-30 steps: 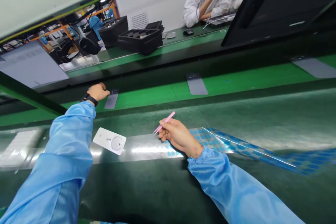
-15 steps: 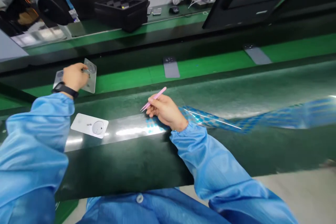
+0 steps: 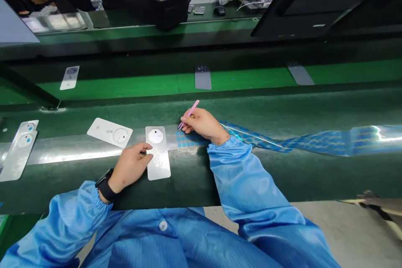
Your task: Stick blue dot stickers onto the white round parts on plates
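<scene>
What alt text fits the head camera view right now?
The person's right hand pinches pink tweezers just above a clear film strip of blue dots, while the left hand touches a white rectangular card, beside similar cards.

the pink tweezers (image 3: 189,114) are smooth, glossy coated metal; the pale plate (image 3: 158,167) looks matt with a faint satin sheen; the blue-dotted film (image 3: 260,140) is shiny clear plastic; the right sleeve (image 3: 241,184) is smooth blue cloth; the bench mat (image 3: 188,182) is glossy dark green.
</scene>
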`<action>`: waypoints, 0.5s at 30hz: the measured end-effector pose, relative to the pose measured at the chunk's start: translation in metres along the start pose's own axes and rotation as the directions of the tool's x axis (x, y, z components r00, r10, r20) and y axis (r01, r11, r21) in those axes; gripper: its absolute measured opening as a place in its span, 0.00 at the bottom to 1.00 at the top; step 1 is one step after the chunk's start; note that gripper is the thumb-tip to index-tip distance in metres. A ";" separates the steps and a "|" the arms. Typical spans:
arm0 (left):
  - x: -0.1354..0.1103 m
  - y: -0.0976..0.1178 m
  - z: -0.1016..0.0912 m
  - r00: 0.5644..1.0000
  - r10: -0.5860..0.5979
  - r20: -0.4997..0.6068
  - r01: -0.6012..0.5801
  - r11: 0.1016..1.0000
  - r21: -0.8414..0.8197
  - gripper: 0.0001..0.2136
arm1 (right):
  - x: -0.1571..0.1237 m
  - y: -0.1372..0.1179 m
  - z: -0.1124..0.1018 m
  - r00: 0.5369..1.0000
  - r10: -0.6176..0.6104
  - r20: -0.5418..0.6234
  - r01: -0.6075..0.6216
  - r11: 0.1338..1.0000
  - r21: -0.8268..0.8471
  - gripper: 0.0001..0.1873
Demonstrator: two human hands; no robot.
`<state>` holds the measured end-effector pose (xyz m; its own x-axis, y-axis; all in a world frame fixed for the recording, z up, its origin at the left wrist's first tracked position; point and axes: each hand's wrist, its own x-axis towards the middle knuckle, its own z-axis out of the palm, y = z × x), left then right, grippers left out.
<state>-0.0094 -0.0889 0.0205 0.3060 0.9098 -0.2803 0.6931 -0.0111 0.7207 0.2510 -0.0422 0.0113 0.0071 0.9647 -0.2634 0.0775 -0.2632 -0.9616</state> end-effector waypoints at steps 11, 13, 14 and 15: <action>0.013 0.014 -0.016 0.964 0.239 0.117 -0.265 0.841 0.472 0.15 | 0.003 0.001 0.000 1.000 0.001 0.022 0.001 0.997 -0.077 0.13; 0.023 0.013 -0.015 0.943 0.314 0.108 -0.325 0.809 0.490 0.20 | 0.002 0.002 -0.001 1.000 0.008 0.017 -0.008 0.999 -0.052 0.13; 0.027 0.013 -0.014 0.939 0.325 0.112 -0.336 0.802 0.494 0.24 | 0.001 0.001 -0.002 1.000 0.014 0.020 -0.013 0.999 -0.035 0.14; 0.031 0.013 -0.013 0.940 0.320 0.118 -0.335 0.799 0.499 0.27 | 0.000 0.000 -0.003 1.000 0.018 0.025 -0.017 1.000 -0.016 0.14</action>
<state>0.0007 -0.0555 0.0289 0.5864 0.8028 -0.1079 0.7775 -0.5205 0.3531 0.2536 -0.0423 0.0112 -0.0169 0.9592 -0.2822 0.0931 -0.2795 -0.9556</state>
